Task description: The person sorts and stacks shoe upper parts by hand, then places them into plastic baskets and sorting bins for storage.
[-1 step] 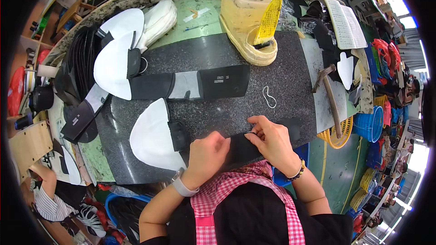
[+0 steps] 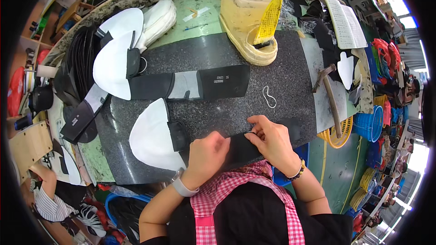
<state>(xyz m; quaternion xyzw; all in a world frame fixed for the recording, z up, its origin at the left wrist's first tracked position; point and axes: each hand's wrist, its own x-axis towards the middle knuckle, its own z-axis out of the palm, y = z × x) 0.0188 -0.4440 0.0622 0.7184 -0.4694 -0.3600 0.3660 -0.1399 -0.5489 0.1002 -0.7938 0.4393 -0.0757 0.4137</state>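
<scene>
My left hand presses, fingers curled, on a long black flexible piece that lies along the near edge of a dark speckled stone slab. My right hand pinches the same piece's upper edge with fingertips just right of the left hand. The piece's left end joins a white oval panel. Its middle is hidden under both hands.
A second black strip with a grey patch lies mid-slab, joined to white oval panels. A white loop, a hammer, a cream tub with a yellow mesh piece, an open notebook and a blue basket are around. Another person sits at the lower left.
</scene>
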